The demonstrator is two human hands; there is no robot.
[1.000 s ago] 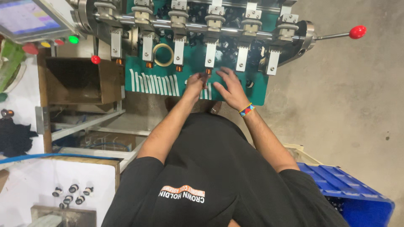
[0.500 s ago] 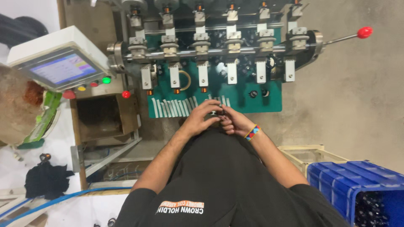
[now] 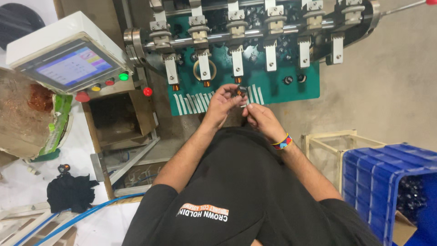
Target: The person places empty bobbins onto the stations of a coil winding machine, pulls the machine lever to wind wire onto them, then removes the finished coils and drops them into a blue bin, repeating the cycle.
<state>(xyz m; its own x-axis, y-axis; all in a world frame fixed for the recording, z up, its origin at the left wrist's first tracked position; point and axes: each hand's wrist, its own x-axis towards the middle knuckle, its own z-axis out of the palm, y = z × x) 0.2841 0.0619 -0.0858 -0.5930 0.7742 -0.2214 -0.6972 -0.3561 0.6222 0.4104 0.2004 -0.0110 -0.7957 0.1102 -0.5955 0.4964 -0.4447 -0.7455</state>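
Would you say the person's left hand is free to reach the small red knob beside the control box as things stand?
Probably yes for the path: nothing stands between the left hand and the red knob. But that hand is pinching a small dark part together with the right hand, so it would first have to let go.

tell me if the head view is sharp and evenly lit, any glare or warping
Head view: mostly sharp, though the small dark part between the left hand and right hand is too tiny to resolve; even, soft lighting; the touchscreen glows brightly; wide-angle tilt bends the machine edges.
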